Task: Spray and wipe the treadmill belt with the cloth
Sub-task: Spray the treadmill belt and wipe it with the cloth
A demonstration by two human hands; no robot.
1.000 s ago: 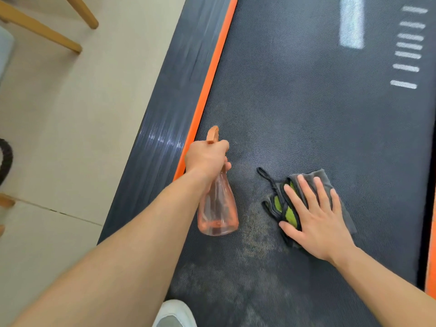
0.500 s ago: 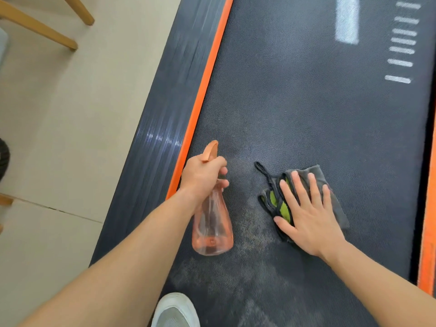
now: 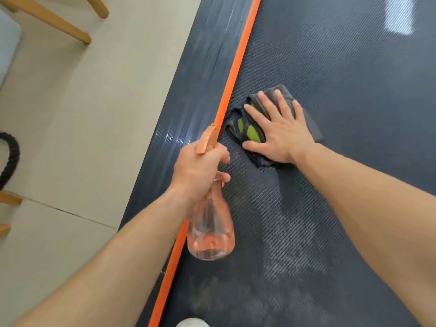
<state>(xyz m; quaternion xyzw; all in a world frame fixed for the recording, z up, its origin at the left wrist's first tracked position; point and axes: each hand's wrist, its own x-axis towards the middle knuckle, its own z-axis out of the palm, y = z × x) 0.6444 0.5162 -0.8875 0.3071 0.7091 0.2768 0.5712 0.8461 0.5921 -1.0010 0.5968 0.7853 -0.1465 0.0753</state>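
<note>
The dark textured treadmill belt [image 3: 354,114] fills the right of the view, with pale dusty patches near me. My left hand [image 3: 197,171] grips the neck of a clear orange spray bottle [image 3: 211,234], which hangs over the belt's left edge with its nozzle pointing away from me. My right hand [image 3: 278,128] lies flat, fingers spread, on a folded grey and green cloth [image 3: 250,133] pressed against the belt just beside the orange stripe.
An orange stripe [image 3: 238,64] and a ribbed dark side rail [image 3: 200,86] border the belt on the left. Beyond lies pale tiled floor [image 3: 82,126] with wooden chair legs [image 3: 54,22] and a black rope [image 3: 10,159]. A white shoe tip [image 3: 192,323] shows at the bottom.
My right hand has slid the cloth left and away, up to the orange stripe. The left hand with the bottle stays close beside the stripe. The view has shifted.
</note>
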